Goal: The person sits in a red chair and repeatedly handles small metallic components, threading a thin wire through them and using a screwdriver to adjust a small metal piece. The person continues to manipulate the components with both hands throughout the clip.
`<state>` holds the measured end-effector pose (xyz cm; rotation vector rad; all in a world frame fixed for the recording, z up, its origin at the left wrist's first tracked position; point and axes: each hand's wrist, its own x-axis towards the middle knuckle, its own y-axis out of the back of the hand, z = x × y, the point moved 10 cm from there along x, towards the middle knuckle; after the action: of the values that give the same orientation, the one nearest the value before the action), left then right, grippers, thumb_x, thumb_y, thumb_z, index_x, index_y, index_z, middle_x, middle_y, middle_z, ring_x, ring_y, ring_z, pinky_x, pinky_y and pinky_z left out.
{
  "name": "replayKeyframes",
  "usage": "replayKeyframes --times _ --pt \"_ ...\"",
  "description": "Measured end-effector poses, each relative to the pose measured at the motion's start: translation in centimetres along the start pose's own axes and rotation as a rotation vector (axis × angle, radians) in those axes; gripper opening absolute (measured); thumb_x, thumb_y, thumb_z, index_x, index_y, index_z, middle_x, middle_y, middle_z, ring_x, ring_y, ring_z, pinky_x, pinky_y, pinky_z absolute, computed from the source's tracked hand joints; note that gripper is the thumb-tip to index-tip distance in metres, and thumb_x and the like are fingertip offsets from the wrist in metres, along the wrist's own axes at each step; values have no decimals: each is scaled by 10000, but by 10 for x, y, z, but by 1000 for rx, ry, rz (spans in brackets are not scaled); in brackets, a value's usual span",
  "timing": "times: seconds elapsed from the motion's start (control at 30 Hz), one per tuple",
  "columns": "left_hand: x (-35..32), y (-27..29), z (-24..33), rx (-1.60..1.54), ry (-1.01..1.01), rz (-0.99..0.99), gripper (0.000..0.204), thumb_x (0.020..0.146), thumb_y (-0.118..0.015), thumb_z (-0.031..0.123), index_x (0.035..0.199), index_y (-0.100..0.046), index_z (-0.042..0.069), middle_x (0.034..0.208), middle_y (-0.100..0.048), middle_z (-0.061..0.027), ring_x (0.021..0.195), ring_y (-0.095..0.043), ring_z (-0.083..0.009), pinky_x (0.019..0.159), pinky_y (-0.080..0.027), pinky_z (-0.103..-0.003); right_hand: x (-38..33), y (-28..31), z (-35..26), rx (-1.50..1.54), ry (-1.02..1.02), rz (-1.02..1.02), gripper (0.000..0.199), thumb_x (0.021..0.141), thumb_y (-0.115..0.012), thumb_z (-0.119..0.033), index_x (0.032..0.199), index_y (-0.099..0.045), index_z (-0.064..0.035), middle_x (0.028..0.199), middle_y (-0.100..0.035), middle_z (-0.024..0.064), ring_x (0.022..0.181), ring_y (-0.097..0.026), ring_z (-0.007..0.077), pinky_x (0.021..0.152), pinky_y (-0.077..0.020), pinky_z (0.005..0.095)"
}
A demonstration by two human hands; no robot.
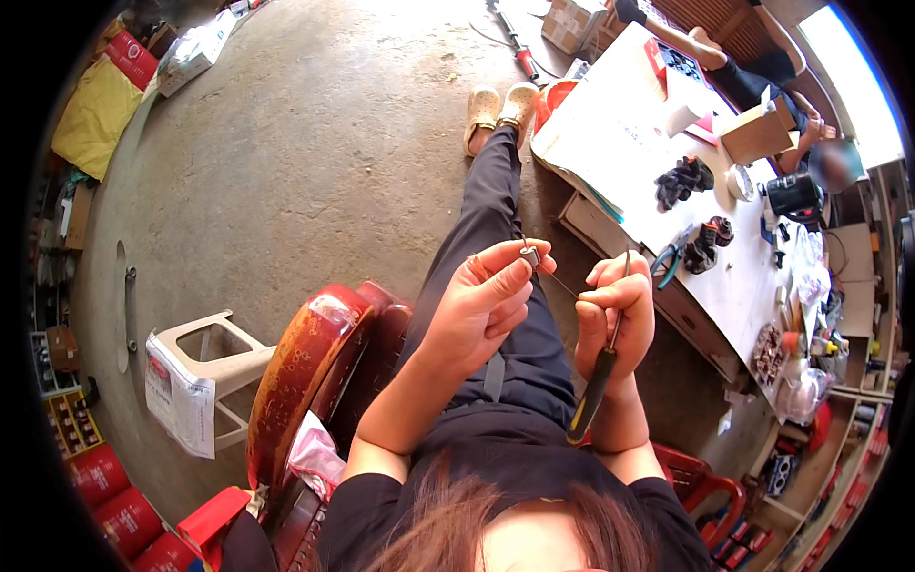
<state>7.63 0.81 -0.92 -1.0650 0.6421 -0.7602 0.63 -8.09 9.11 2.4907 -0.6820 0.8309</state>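
Observation:
Between the thumb and forefinger of my left hand is a small grey metal cylinder, held above my lap. A thin dark wire runs from beside it toward the fingertips of my right hand. My right hand is closed around a screwdriver with a black and yellow handle; its shaft passes up along the fingers and the handle slants down toward me. The thumb and forefinger of that hand pinch at the wire's end. Whether the wire is fixed to the cylinder is too small to tell.
To my right stands a white-topped table with pliers, black gloves and a cardboard box. Another person is beyond it. At my left are a red-brown wooden seat and a beige plastic stool.

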Motion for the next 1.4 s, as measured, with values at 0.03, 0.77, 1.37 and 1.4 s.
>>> replayKeyframes --times 0.03,0.77,1.37,1.4 --pt "0 -1 0 -13 5 -3 274 954 -587 135 1201 -598 16 1029 -646 -64 488 -333 4 402 -257 -152 0 0 0 -5 2 -2 186 788 -721 -59 841 -544 -35 811 -423 81 711 -453 187 630 -407 299" --pt "4 -1 22 -76 -78 -47 276 956 -587 185 1197 -604 51 1072 -668 -65 484 -330 -21 406 -271 -179 4 -31 2 -102 40 -100 240 724 -756 -20 810 -535 -54 745 -446 70 671 -461 223 574 -382 333" --pt "15 -10 37 251 -249 15 188 918 -634 104 1101 -630 62 1030 -656 -42 478 -324 5 390 -237 -164 15 -5 -10 -37 119 -9 242 724 -761 -40 792 -530 -50 732 -434 72 661 -454 223 568 -377 332" --pt "16 -8 38 286 -270 32 176 908 -646 94 1080 -631 59 1018 -654 -44 478 -325 7 391 -234 -163 18 -1 -12 -17 121 -5 243 721 -763 -39 792 -531 -48 732 -431 72 659 -451 219 567 -376 328"
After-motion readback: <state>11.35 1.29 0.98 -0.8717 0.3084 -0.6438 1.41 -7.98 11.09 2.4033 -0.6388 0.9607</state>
